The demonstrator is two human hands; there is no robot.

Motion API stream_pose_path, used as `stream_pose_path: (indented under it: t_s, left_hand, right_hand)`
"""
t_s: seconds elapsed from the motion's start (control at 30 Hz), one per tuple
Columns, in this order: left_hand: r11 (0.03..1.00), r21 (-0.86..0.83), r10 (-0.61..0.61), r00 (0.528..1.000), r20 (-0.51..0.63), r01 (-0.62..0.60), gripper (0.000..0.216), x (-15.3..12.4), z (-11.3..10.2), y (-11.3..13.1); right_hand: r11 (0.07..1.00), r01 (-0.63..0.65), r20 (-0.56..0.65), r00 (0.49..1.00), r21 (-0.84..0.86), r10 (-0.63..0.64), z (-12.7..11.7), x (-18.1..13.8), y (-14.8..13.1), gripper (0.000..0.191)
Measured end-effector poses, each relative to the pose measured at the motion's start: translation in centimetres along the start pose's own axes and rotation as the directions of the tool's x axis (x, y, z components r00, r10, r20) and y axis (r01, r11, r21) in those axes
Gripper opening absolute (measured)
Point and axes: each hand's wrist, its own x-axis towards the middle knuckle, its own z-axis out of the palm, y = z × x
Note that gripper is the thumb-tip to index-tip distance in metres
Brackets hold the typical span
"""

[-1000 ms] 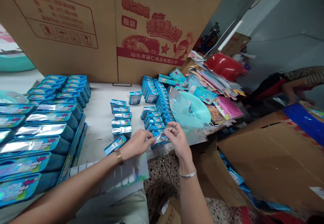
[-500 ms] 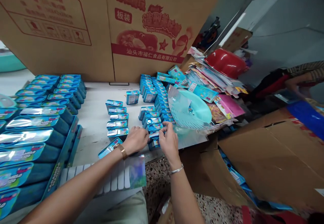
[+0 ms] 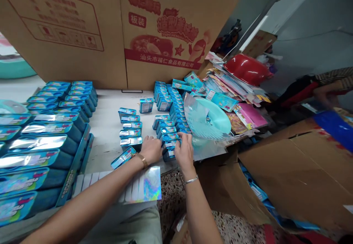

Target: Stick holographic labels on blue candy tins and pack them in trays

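Head view: near the middle of the frame, two bare hands meet over the near end of a short row of blue boxes (image 3: 168, 144) on a white bench (image 3: 107, 115). The left hand (image 3: 151, 150) is at the row's left side, its fingers curled in; the right hand (image 3: 184, 150) is at the right side, thumb and fingers bent close to the nearest boxes. The gap between the two hands is narrow. Whether either hand grips a box or only touches it, I cannot tell, since the fingertips are partly hidden and small.

Left of the left hand, a column of boxes (image 3: 131, 126) stands on the bench, with one tilted box (image 3: 122, 158) at its near end, by the wrist. A single box (image 3: 146, 105) stands apart, farther up the frame. Below the left forearm, at lower centre, lies a sheet (image 3: 151, 185) with white strips and a shiny rainbow end.

Larger rows of boxes (image 3: 49, 128) fill the left of the frame. Right of centre, a clear sheet (image 3: 194, 113) leans over a teal basin (image 3: 220, 117). A printed carton (image 3: 93, 65) spans the top; an open carton (image 3: 298, 163) sits at lower right.
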Motion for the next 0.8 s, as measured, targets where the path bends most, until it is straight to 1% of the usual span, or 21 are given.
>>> stream_pose_path:
  t_s: [0.03,0.1,0.17,0.2,0.23,0.27,0.3,0.33,0.37,0.4,0.43,0.5,0.57,0.63,0.73,0.8]
  left_hand:
    - [1.0,0.01,-0.003,1.0,-0.008,0.003,0.029,-0.2,-0.3,0.1]
    - [1.0,0.015,0.007,0.999,-0.033,-0.006,0.028,-0.9,-1.4,0.1]
    - [0.998,-0.043,0.036,0.993,-0.111,-0.041,0.031,-2.3,-3.0,-0.4]
    - [0.993,-0.097,0.047,0.985,-0.168,-0.063,0.032,-3.2,-3.7,-0.8]
    - [0.983,-0.16,0.047,0.972,-0.229,-0.085,0.033,-4.3,-4.3,-1.3]
    - [0.968,-0.226,0.038,0.957,-0.287,-0.106,0.032,-5.4,-4.8,-1.8]
    - [0.95,-0.286,0.021,0.942,-0.334,-0.122,0.031,-6.6,-4.9,-2.3]
    - [0.934,-0.332,0.001,0.931,-0.366,-0.131,0.03,-7.9,-4.9,-2.7]
    - [0.921,-0.365,-0.017,0.921,-0.388,-0.137,0.03,-9.1,-4.6,-3.1]
    - [0.911,-0.387,-0.029,0.915,-0.403,-0.141,0.03,-10.3,-4.1,-3.5]
    - [0.907,-0.396,-0.038,0.91,-0.414,-0.143,0.029,-11.5,-3.6,-3.8]
    - [0.917,-0.375,-0.042,0.901,-0.432,-0.137,0.031,-13.5,-2.3,-4.2]
    - [0.944,-0.309,-0.035,0.9,-0.435,-0.113,0.035,-15.3,-1.2,-4.5]
    - [0.97,-0.233,-0.042,0.906,-0.421,-0.064,0.036,-16.6,-0.6,-4.5]
    - [0.982,-0.184,-0.038,0.925,-0.377,-0.035,0.028,-17.7,-0.2,-4.1]
    - [0.972,-0.222,-0.005,0.936,-0.352,-0.078,0.02,-17.9,-0.1,-3.6]
  right_hand:
    - [1.0,-0.009,-0.023,1.0,0.004,0.009,-0.4,-0.1,0.0,0.033]
    - [0.999,-0.027,-0.108,0.994,0.037,0.031,-1.5,-0.6,-0.1,0.029]
    - [0.993,-0.024,-0.195,0.98,0.12,0.047,-3.1,-1.7,-0.6,0.022]
    - [0.982,-0.022,-0.198,0.979,0.185,0.059,-3.8,-2.5,-1.1,0.021]
    - [0.964,-0.032,-0.154,0.985,0.264,0.075,-4.4,-3.4,-1.6,0.021]
    - [0.936,-0.062,-0.061,0.994,0.345,0.089,-4.9,-4.3,-2.2,0.022]
    - [0.903,-0.108,0.062,0.994,0.416,0.091,-5.0,-5.3,-2.8,0.025]
    - [0.87,-0.161,0.189,0.979,0.466,0.08,-4.9,-6.3,-3.5,0.028]
    - [0.843,-0.206,0.299,0.953,0.497,0.057,-4.6,-7.1,-4.1,0.033]
    - [0.824,-0.237,0.381,0.924,0.515,0.028,-4.1,-7.9,-4.7,0.04]
    - [0.811,-0.254,0.432,0.902,0.527,0.001,-3.5,-8.6,-5.2,0.047]
    - [0.798,-0.271,0.461,0.888,0.538,-0.009,-2.2,-9.6,-6.0,0.055]
    - [0.804,-0.269,0.437,0.9,0.53,0.013,-1.4,-10.1,-6.5,0.052]
    - [0.822,-0.236,0.402,0.916,0.519,0.01,-1.1,-10.4,-6.8,0.045]
    - [0.831,-0.136,0.378,0.921,0.54,-0.095,-1.9,-10.5,-7.4,0.033]
    - [0.838,-0.052,0.369,0.911,0.544,-0.183,-2.7,-10.4,-7.8,0.027]
